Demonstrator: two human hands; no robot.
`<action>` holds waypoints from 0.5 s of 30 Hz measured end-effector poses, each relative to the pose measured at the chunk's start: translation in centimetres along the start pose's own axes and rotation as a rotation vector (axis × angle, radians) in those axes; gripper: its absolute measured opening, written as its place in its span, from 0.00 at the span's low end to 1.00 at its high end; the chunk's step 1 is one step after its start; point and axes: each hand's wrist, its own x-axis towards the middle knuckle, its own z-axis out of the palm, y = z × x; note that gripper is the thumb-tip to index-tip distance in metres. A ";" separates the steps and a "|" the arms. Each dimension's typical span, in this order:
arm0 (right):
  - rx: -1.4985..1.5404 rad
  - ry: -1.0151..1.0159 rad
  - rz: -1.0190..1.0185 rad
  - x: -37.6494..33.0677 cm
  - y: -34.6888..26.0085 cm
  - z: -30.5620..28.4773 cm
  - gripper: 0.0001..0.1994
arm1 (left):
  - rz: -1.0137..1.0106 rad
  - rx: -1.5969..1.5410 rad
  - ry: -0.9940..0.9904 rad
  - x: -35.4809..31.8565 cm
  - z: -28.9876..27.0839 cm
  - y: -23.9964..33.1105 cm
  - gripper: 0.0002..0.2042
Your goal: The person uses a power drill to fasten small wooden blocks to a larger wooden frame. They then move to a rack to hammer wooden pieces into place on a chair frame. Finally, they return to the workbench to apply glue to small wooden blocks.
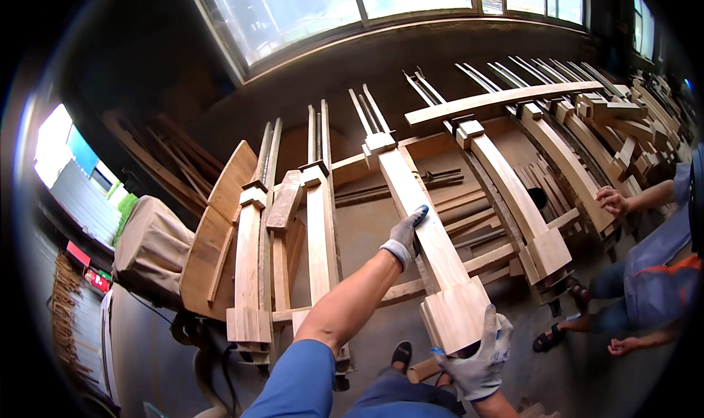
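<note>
Before me a long pale wooden board (422,198) lies lengthwise in a metal bar clamp, with a thicker stack of wood blocks (456,315) at its near end. My left hand (405,238), in a grey glove with blue fingertips, grips the board's left edge about midway along. At the near end my right hand (480,356), gloved too, closes around the lower right corner of the blocks, its thumb up along the side. Part of its fingers is hidden by the wood. A small wood block (380,142) sits against the clamp at the board's far end.
Similar clamped boards (248,271) stand left and right on a rack. A long plank (506,101) lies across the clamps at the back right. At right a co-worker's hand (612,200) touches another board. A brown-covered object (152,238) stands left; windows (293,11) line the back.
</note>
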 end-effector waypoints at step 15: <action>-0.291 -0.252 0.205 3.0 -2.1 6.8 0.62 | -0.109 -0.105 -0.054 9.6 -5.4 -1.5 0.19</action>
